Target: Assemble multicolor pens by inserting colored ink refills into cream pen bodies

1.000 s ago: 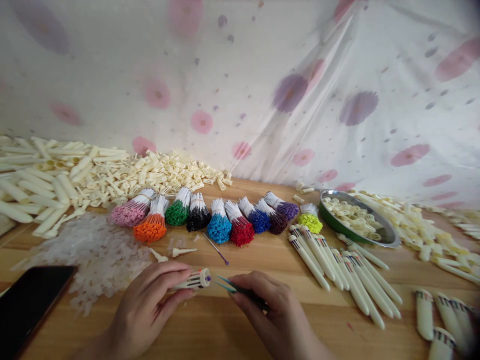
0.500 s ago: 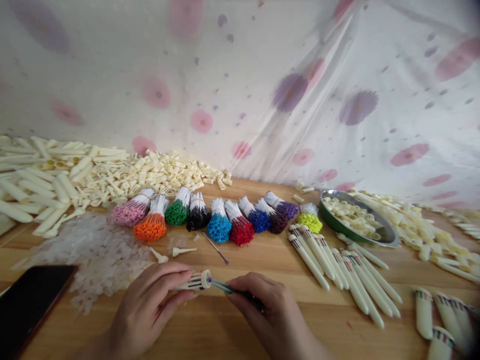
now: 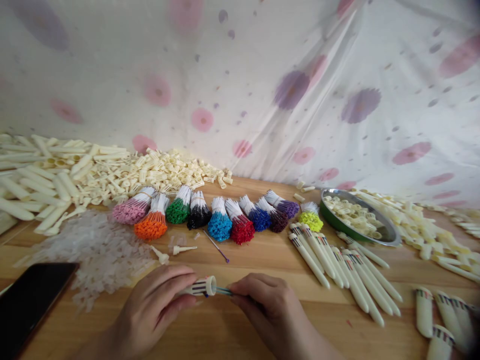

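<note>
in the left hand [image 3: 152, 302], a pen barrel [image 3: 201, 286] shows dark stripes.

No texts, labels, brands, numbers or signs can be read anywhere in the scene.
</note>
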Demonstrator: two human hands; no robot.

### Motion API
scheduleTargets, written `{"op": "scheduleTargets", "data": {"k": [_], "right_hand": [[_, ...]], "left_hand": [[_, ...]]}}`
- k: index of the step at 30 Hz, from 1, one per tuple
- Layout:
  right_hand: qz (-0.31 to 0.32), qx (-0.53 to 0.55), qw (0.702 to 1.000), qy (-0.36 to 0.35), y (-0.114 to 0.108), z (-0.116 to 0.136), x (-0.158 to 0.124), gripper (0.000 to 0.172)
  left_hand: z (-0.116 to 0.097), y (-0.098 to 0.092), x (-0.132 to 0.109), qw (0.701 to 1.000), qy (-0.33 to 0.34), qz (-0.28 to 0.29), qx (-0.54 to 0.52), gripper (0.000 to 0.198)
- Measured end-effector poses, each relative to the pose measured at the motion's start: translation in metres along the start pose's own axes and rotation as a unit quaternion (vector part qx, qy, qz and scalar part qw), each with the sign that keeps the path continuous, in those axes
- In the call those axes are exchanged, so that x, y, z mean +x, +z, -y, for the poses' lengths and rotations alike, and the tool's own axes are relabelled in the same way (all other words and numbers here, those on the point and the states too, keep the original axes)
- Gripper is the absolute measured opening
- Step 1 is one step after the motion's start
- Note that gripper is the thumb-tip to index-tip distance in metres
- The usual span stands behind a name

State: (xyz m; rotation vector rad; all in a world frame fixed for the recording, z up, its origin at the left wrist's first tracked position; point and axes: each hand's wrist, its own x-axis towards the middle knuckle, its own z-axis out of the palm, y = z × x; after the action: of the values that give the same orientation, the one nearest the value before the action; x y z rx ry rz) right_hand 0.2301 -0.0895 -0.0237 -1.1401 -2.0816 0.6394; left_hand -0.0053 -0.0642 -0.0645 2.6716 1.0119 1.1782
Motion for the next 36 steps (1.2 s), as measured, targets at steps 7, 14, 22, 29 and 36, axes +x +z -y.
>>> {"op": "scheduleTargets", "data": {"k": [7,14,22,29,36], "right_hand": [[0.004,-0.064,0.994,-0.092,-0.002,-0.003,-0.002,0.018],[-0.007,-0.080,0.990,-0.118,-0.002,-0.001,-0.003,0.015],[0.019,-0.088,0.994,-0.057,-0.008,-0.008,-0.002,0.015],[0.086,-0.273,0.942,0.176,0.005,-0.045,0.005,0.012],[0.126,-0.324,0.912,0.217,0.008,-0.048,0.010,0.014]], "left_hand": [[0.000,0.002,-0.002,1.000,0.026,0.009,0.004,0.020],[-0.001,0.002,-0.004,0.999,0.027,0.025,-0.012,0.020],[-0.007,0.002,0.006,1.000,-0.013,-0.026,-0.001,0.013],[-0.007,0.004,0.009,0.997,-0.031,-0.055,0.036,0.014],[-0.006,0.005,0.009,0.997,-0.026,-0.061,0.041,0.013]]}}
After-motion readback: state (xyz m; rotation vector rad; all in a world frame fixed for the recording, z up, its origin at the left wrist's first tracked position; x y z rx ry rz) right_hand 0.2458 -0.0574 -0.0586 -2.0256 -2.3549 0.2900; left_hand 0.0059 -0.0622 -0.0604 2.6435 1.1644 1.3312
